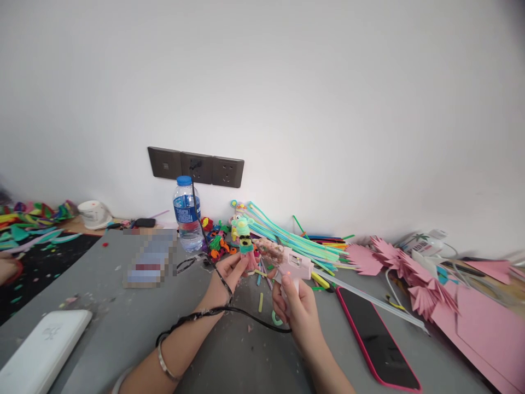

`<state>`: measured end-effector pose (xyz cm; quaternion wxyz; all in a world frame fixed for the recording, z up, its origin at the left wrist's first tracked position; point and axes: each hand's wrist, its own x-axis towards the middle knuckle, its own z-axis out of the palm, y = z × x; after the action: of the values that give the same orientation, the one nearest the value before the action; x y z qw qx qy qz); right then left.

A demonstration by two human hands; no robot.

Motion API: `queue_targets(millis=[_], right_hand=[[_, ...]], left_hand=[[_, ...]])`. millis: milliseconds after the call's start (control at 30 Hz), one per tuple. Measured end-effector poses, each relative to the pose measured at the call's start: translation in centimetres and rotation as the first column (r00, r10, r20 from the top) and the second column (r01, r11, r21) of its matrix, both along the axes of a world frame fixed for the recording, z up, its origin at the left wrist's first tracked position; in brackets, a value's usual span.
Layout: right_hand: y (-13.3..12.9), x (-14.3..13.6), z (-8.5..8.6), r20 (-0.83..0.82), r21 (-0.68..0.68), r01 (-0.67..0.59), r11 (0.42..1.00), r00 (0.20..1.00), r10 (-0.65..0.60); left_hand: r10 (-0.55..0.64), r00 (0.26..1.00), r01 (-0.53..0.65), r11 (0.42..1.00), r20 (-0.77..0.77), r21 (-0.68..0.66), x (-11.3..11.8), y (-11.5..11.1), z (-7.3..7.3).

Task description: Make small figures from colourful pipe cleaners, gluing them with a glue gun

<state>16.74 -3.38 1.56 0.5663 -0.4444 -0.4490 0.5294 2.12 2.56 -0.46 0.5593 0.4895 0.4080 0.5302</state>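
My left hand pinches a small pipe-cleaner figure by its pink lower part and keeps it upright. The figure has a mint-green top, a dark band and a teal collar. Wrapped in my right hand is a pale pink hot glue gun, its nozzle pointing left, close to the figure. A long clear glue stick sticks out of the gun's back end. The gun's black cord runs left across my left forearm and up toward the wall socket. Whether the nozzle touches the figure is hard to tell.
Pipe cleaners lie along the wall behind my hands. A water bottle stands beneath the sockets. A red-cased phone and folded pink paper are at right; a white power bank lies front left. Another person's hand shows far left.
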Motion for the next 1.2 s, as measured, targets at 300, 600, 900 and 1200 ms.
queue_targets(millis=[300,600,900,1200], right_hand=[[-0.03,-0.04,-0.01,0.000,-0.010,0.004,1.000,1.000,-0.004],[0.05,-0.03,-0.11,0.015,0.011,0.002,1.000,1.000,-0.002],[-0.07,-0.10,0.14,0.038,0.051,0.008,0.999,0.999,-0.010],[-0.14,-0.13,0.32,0.039,0.053,0.019,0.998,0.999,-0.021]], left_hand=[[-0.021,0.999,0.022,1.000,-0.027,0.002,-0.33,0.07,-0.74],[-0.037,0.999,0.037,0.999,-0.019,0.016,-0.32,0.20,-0.62],[-0.018,1.000,0.018,1.000,-0.017,0.005,-0.29,-0.11,-0.06],[-0.031,1.000,0.031,1.000,-0.002,0.003,-0.21,-0.06,-0.20]])
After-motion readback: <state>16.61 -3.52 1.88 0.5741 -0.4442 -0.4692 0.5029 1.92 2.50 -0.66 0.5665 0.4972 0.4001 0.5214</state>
